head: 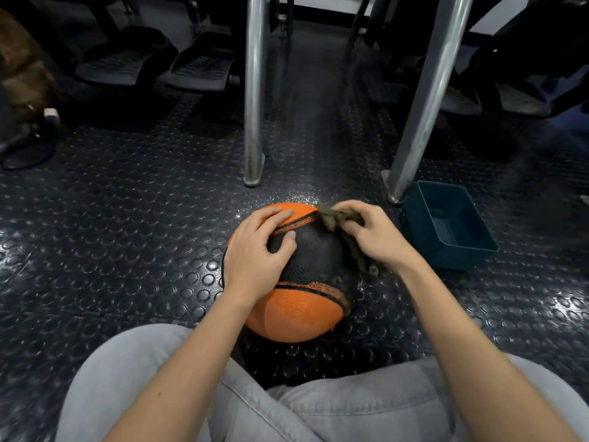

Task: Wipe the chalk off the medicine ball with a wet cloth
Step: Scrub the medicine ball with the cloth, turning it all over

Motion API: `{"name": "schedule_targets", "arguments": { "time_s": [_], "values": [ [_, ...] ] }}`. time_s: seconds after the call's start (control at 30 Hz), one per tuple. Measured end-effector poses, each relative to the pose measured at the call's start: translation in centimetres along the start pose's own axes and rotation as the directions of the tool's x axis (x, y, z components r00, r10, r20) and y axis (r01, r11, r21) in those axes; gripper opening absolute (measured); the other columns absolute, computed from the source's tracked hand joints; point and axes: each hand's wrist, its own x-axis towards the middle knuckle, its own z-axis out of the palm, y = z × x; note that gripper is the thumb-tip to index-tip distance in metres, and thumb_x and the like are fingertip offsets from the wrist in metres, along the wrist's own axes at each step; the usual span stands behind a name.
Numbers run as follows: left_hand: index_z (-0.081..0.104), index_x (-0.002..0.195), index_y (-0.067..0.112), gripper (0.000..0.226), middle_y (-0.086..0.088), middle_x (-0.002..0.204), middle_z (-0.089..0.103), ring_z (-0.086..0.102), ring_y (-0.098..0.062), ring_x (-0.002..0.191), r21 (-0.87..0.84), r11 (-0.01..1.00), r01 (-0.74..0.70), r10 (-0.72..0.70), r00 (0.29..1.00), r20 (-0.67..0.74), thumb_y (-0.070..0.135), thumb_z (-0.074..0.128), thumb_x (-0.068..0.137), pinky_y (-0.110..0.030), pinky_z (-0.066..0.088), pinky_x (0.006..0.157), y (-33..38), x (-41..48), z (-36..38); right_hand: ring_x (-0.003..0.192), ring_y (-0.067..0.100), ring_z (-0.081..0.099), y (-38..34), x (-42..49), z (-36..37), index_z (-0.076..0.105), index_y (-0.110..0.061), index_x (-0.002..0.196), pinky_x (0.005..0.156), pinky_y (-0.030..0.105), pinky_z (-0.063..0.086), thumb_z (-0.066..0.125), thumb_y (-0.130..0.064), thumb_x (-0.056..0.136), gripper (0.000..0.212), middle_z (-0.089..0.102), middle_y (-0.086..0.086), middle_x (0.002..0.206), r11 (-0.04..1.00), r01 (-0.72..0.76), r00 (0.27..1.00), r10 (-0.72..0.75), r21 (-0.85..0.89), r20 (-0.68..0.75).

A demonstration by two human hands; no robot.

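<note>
An orange and black medicine ball (pixel 306 301) sits on the studded rubber floor between my knees. My left hand (pixel 255 253) rests on its upper left side with the fingers spread over the surface. My right hand (pixel 373 231) grips a dark grey-brown cloth (pixel 331 216) and holds it against the ball's upper right side, near the black seam. Part of the cloth hangs down under my right wrist. The floor around the ball looks wet and speckled.
A dark teal plastic tub (pixel 452 224) stands on the floor just right of the ball. Two metal posts (pixel 255 90) (pixel 427 97) rise behind the ball. Machine pedals (pixel 197 68) lie at the back left. My grey-trousered legs fill the bottom.
</note>
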Motion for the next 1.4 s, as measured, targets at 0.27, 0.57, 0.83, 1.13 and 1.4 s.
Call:
{"name": "schedule_targets", "arguments": {
  "time_s": [0.27,0.57,0.83,1.13,1.4],
  "values": [
    [0.062,0.121,0.035,0.054,0.030,0.118,0.045,0.041,0.003,0.118,-0.011,1.000,-0.016,0.017,1.000,0.018,0.058,0.037,0.079,-0.032,0.039,0.100,0.4,0.4,0.4,0.107,0.023,0.056,1.7,0.1,0.7,0.064,-0.011,0.108,0.098,0.025,0.040,0.046,0.013,0.083,0.039,0.061,0.007,0.107,0.975,-0.019,0.991,-0.010,-0.221,-0.133],
    [0.062,0.118,0.040,0.051,0.031,0.118,0.048,0.044,0.005,0.115,-0.038,0.999,0.031,-0.031,0.999,-0.007,0.058,0.039,0.077,-0.037,0.044,0.097,-0.4,0.5,0.1,0.099,0.016,0.042,-1.3,-0.5,2.1,0.063,-0.016,0.109,0.090,0.029,0.033,0.047,0.008,0.084,0.039,0.047,0.001,0.099,0.941,0.163,0.985,-0.171,-0.297,-0.003],
    [0.062,0.118,0.041,0.050,0.032,0.118,0.047,0.041,0.008,0.115,-0.041,0.999,-0.001,0.003,0.999,0.050,0.060,0.039,0.078,-0.031,0.040,0.099,0.1,0.4,0.2,0.113,0.023,0.052,5.0,-0.2,0.2,0.059,-0.003,0.116,0.089,0.013,0.033,0.043,0.012,0.090,0.034,0.059,0.008,0.113,0.959,-0.238,0.971,0.229,-0.151,-0.075],
    [0.061,0.107,0.044,0.031,0.022,0.113,0.052,0.050,-0.003,0.113,-0.214,0.951,0.223,-0.212,0.974,0.075,0.054,0.051,0.079,-0.024,0.038,0.091,-1.6,3.4,-0.7,0.095,0.019,0.043,-1.8,-2.5,4.6,0.066,-0.010,0.106,0.095,0.021,0.034,0.033,0.008,0.070,0.053,0.045,0.012,0.105,0.897,0.310,0.918,-0.369,-0.316,-0.147],
    [0.061,0.117,0.037,0.023,0.017,0.120,0.050,0.048,-0.004,0.113,-0.274,0.902,0.334,-0.337,0.941,0.037,0.037,0.051,0.096,-0.026,0.037,0.093,-3.7,4.2,-1.6,0.105,0.032,0.045,3.9,-1.7,2.9,0.063,-0.014,0.118,0.085,0.024,0.031,0.041,0.016,0.080,0.053,0.047,0.008,0.106,0.937,-0.208,0.910,0.080,-0.282,-0.407]
  ]
}}
